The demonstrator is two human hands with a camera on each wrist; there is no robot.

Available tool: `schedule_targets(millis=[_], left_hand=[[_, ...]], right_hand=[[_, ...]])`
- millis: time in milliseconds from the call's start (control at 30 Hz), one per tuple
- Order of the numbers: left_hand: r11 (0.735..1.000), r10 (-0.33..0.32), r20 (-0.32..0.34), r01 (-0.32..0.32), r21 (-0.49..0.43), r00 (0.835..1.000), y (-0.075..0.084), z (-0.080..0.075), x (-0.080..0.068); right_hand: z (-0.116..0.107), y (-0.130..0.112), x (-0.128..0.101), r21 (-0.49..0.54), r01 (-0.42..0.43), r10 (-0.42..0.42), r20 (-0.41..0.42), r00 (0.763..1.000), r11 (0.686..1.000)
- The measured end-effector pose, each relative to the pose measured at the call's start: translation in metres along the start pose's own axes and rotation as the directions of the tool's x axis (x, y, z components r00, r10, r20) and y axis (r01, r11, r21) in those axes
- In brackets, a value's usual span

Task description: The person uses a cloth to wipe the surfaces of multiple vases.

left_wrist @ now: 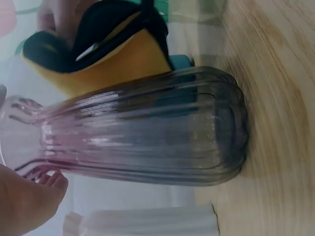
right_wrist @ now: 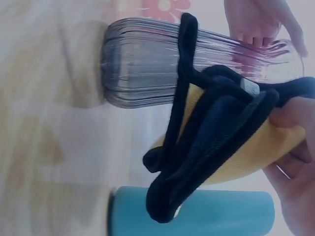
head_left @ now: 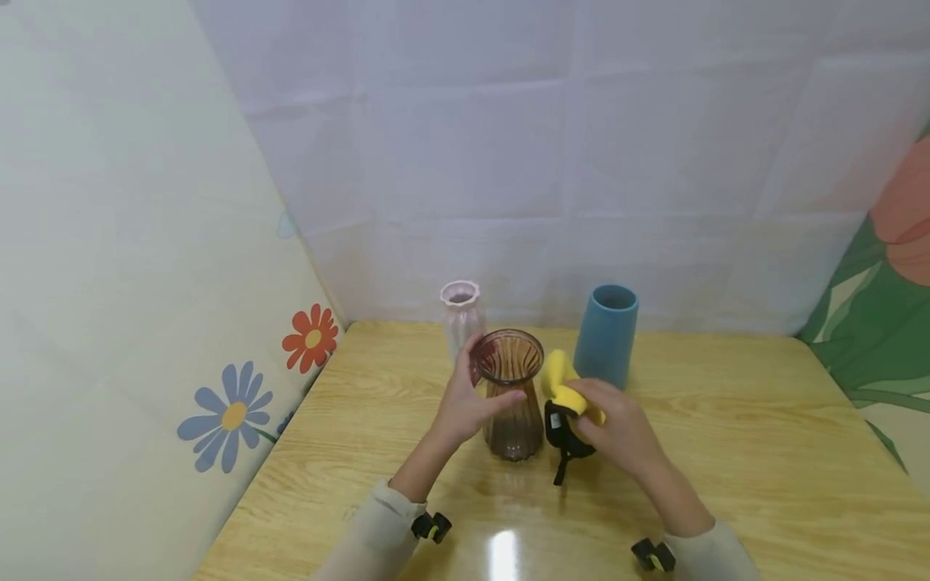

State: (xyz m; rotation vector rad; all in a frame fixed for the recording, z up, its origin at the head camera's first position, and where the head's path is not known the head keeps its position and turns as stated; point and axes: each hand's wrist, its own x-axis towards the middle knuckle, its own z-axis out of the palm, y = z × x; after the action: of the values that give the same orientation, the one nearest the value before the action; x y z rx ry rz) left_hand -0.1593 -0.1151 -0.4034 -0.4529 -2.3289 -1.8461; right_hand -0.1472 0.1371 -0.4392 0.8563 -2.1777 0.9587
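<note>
In the head view, a ribbed smoky-brown glass vase (head_left: 513, 395) is seen standing upright on the pale wooden counter (head_left: 726, 452), its neck gripped by the curled fingers of the left hand (head_left: 465, 399). A folded yellow and black cloth (head_left: 563, 399) is pinched in the right hand (head_left: 617, 428), just beside the vase's right side. A pale pink ribbed vase (head_left: 461, 315) and a blue cylindrical vase (head_left: 606, 333) are placed behind.

In the left wrist view, the glass vase (left_wrist: 147, 132) is shown with fingertips (left_wrist: 51, 182) at its neck and the cloth (left_wrist: 108, 49) beyond.

In the right wrist view, the cloth (right_wrist: 221, 142) is held bunched by the right hand (right_wrist: 295, 167) between the glass vase (right_wrist: 147, 69) and the blue vase (right_wrist: 197, 214).
</note>
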Motion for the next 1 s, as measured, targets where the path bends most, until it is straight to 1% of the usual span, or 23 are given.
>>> schedule_targets(millis=[67,167,267,367,533,700,833,1000], left_hand=[[1.0,-0.004,-0.047,0.005,0.02,0.999,0.003,0.005,-0.001],[0.999,-0.022,-0.089,0.026,0.046,0.996,0.007,0.01,-0.002],[0.997,-0.035,-0.105,0.042,0.057,0.994,0.008,0.013,-0.001],[0.998,-0.023,-0.097,0.029,0.061,0.995,0.007,0.012,0.001],[0.998,0.021,-0.023,-0.02,0.055,1.0,0.004,0.006,0.005],[0.998,0.044,0.068,-0.047,0.036,0.997,0.001,-0.003,0.01],[0.999,0.052,0.156,-0.051,-0.01,0.986,-0.002,-0.011,0.015],[0.997,0.059,0.258,-0.042,-0.068,0.964,-0.003,-0.022,0.02]], right_hand=[[-0.001,-0.001,0.004,-0.005,0.009,-0.009,-0.041,0.999,1.0],[-0.002,-0.003,0.01,-0.021,0.009,-0.011,-0.082,0.997,1.0],[-0.002,-0.006,0.015,-0.027,0.007,-0.01,-0.102,0.995,1.0],[-0.002,-0.008,0.02,-0.025,0.007,-0.01,-0.11,0.994,1.0],[0.0,-0.009,0.024,-0.022,0.005,-0.008,-0.123,0.992,1.0],[0.003,-0.007,0.025,-0.017,0.023,-0.025,-0.134,0.991,1.0],[0.006,-0.005,0.024,-0.007,0.062,-0.062,-0.144,0.988,0.998],[0.009,-0.006,0.024,0.013,0.113,-0.11,-0.142,0.984,0.994]])
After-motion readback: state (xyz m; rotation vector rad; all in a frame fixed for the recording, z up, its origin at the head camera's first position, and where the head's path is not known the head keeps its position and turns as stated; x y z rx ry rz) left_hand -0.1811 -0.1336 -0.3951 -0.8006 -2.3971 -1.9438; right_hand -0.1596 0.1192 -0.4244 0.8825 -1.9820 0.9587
